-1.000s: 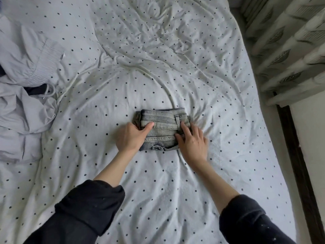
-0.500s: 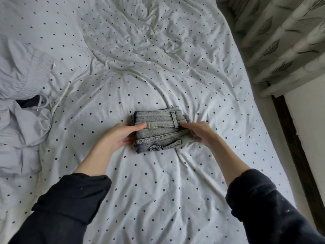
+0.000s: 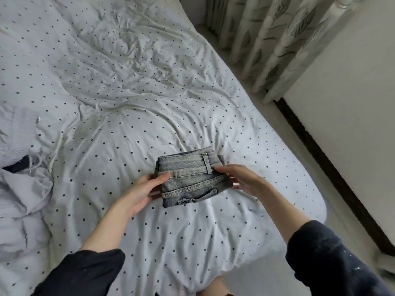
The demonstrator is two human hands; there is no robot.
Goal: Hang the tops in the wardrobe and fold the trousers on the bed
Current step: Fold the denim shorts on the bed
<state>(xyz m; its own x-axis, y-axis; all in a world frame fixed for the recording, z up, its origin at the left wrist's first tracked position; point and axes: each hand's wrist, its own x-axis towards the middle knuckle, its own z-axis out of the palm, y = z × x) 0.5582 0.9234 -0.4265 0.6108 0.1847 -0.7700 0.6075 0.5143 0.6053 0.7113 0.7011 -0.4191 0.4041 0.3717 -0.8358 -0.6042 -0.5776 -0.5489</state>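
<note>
Head view — left hand [image 3: 140, 192] | right hand [image 3: 241, 178] | both grip folded jeans [image 3: 190, 178], seemingly lifted

The left hand [image 3: 141, 192] hides its fingers under the folded jeans [image 3: 190, 176]. At nine o'clock, the picture's edge cuts off the pale clothes [image 3: 19, 171].

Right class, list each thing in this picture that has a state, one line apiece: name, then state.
jeans: folded into a compact bundle, held at both ends.
left hand: grips the bundle's left end.
right hand: grips its right end.
bedsheet: spread out, wrinkled.
grey clothes: unfolded, heaped.
curtain: hanging in pleats.
</note>
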